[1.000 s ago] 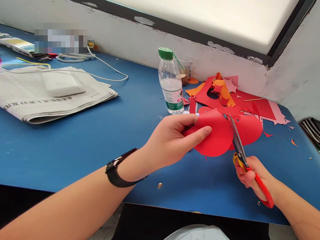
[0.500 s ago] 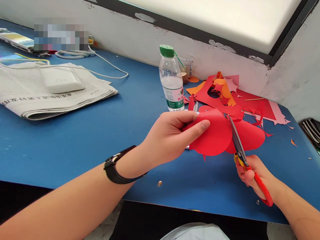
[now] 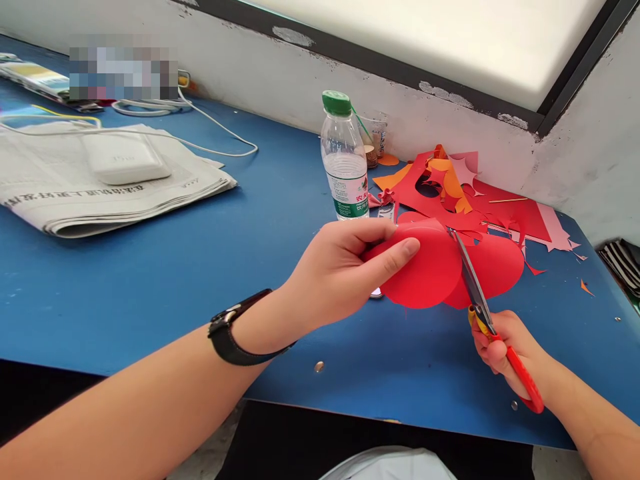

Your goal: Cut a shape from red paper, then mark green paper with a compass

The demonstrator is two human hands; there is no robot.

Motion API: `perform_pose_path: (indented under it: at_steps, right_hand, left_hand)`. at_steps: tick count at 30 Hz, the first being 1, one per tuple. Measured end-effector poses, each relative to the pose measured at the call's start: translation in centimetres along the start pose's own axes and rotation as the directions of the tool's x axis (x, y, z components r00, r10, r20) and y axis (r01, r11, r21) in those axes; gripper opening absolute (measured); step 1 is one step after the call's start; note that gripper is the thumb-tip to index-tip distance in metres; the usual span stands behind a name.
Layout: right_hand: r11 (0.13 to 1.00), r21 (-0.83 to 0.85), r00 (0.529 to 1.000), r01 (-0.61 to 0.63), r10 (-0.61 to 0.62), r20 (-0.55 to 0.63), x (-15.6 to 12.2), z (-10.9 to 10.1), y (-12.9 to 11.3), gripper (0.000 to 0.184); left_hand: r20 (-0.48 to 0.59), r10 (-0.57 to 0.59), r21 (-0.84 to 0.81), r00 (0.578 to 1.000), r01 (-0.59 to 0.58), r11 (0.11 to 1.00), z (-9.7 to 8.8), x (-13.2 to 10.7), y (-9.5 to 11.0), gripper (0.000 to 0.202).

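Thumb on top, my left hand [image 3: 345,270] pinches a red paper shape [image 3: 425,277] with rounded, petal-like lobes, held above the blue table. My right hand [image 3: 510,353] is wrapped round a pair of scissors [image 3: 475,283] with red and yellow handles. Their blades point up and away from me and lie at the notch between two lobes, where they look nearly closed. The far lobes are partly hidden behind the near one and the blades. Part of a phone-like object [image 3: 377,293] peeks out beneath the paper.
A water bottle [image 3: 345,167] with a green cap stands just beyond my left hand. Red, orange and pink paper scraps [image 3: 450,180] pile up by the wall. Left lie a folded newspaper [image 3: 60,200], a white power bank [image 3: 127,160] and a white cable [image 3: 225,137].
The red paper has shifted slightly, its right lobe moving left. A narrow red strip near the bottle has dropped or moved out of sight. Both hands keep almost the same place.
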State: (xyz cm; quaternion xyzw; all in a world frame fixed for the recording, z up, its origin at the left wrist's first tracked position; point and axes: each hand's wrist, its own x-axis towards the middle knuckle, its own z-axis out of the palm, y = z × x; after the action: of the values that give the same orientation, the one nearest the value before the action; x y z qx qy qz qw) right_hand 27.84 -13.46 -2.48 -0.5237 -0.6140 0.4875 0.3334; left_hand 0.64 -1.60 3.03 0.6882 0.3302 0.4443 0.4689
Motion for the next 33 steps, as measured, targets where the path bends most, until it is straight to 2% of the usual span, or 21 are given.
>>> perform_pose_path:
  at_steps: [8,15,20,29,33]
  right_hand:
    - [1.000,-0.005,1.000,0.011,-0.011,-0.001,0.0,0.0,-0.2,0.078]
    - [0.998,-0.026,0.997,0.064,-0.063,0.037,0.5,-0.6,1.5,0.079]
    - [0.999,-0.039,1.000,0.001,-0.001,-0.010,0.2,-0.5,1.2,0.079]
    - [0.999,-0.037,0.999,-0.002,0.003,0.034,0.4,-0.9,2.7,0.079]
    - [0.999,-0.047,1.000,-0.015,0.016,0.016,0.4,-0.9,2.4,0.080]
  left_hand:
    - [-0.014,0.026,0.026,1.000,-0.026,0.999,-0.1,0.2,0.1,0.024]
    - [-0.056,0.043,-0.017,0.997,-0.044,0.999,0.1,0.2,0.3,0.026]
    - [-0.038,-0.012,-0.075,0.999,0.009,0.997,0.1,0.3,0.1,0.029]
    - [-0.083,0.036,0.015,0.996,-0.035,0.999,0.2,0.3,0.1,0.031]
    - [-0.130,0.072,0.080,0.989,-0.062,0.995,0.2,0.2,0.2,0.032]
